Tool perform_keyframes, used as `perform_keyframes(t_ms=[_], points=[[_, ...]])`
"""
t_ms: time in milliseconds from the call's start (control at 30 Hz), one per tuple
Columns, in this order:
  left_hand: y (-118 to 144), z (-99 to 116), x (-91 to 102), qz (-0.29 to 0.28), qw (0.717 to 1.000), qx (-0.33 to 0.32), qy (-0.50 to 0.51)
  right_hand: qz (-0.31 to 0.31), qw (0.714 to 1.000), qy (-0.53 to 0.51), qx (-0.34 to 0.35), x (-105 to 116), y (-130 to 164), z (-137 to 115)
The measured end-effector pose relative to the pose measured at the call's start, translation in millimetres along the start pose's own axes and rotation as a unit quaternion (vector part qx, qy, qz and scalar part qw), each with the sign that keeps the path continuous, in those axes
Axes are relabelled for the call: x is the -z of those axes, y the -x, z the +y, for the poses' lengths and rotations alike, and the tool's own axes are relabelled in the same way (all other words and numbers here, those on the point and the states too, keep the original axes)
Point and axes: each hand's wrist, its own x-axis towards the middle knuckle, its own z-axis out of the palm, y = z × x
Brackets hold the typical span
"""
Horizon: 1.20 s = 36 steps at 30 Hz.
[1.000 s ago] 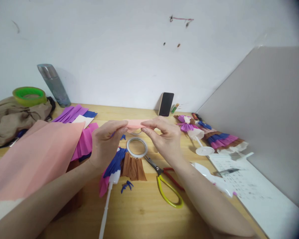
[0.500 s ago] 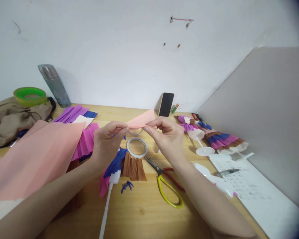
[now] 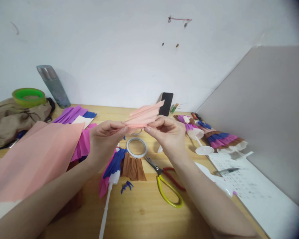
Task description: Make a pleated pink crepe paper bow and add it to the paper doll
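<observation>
Two thumb-and-finger pinches, left hand (image 3: 102,137) and right hand (image 3: 169,134), grasp the peach paper (image 3: 144,115) along its gathered edge; light, even tension should keep folds regular.

Peach paper pc (image 3: 145,116), thin w/ creases, held mid-air btwn L hand (image 3: 103,138) & R hand (image 3: 169,134). Lower edge bunched into narrow band, pinched in fingertips; upper part fans out in loose pleats, slanting up to R.
</observation>
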Motion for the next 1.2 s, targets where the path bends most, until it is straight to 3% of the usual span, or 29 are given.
perform_keyframes(t_ms=[200,833,1200], points=[[-1,-1,1.2,0.002,0.999,-0.038,-0.019,-0.001,1.000,0.021,0.007,-1,1,-1],[-1,-7,1.8,0.022,0.991,-0.112,-0.065,-0.016,0.974,0.163,0.155,-1,7,-2],[-1,-15,5.4,0.016,0.981,-0.152,-0.119,-0.018,0.960,0.222,0.171,-1,7,-5]])
